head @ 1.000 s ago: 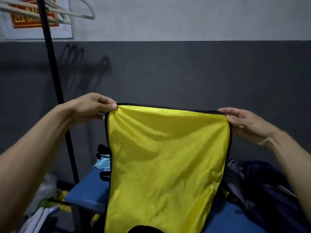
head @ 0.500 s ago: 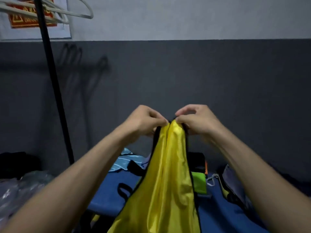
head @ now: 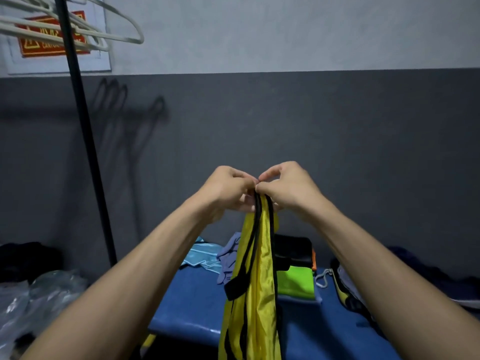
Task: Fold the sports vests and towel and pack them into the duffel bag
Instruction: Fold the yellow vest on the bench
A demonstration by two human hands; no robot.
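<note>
a two-tone wall, pale grey above and dark grey below, backs a blue padded surface (head: 197, 305) low in the frame. far left, crumpled clear plastic bags (head: 39, 294) lie beside a dark heap of cloth. a thin black metal pole (head: 85, 141) rises past a red warning sign (head: 52, 35) and a cluster of white wire hangers (head: 78, 27) at the top corner. on the far edge of the surface lie a light blue satin cloth (head: 200, 257) and a crumpled lavender garment (head: 228, 255).

in the middle, raised above the surface, the left hand (head: 228, 188) and right hand (head: 285, 187) meet thumb to thumb. the fingers of each are curled tight, pinching the top edge of a shiny yellow sports vest with black trim (head: 259, 294). the vest is gathered narrow, its two sides brought together, and it hangs straight down from the hands in front of the surface, running out of view at the bottom edge. one black-edged loop (head: 235, 288) dangles out on its left side.

behind the vest to the right sit a folded black item (head: 293, 250) with an orange edge, and a bright green folded cloth (head: 296, 281) just in front of it. a pale cord loop (head: 323, 278) lies next to that. at the far right, partly hidden by the right forearm, is a dark navy duffel bag (head: 428, 271), its opening showing a grey lining.
</note>
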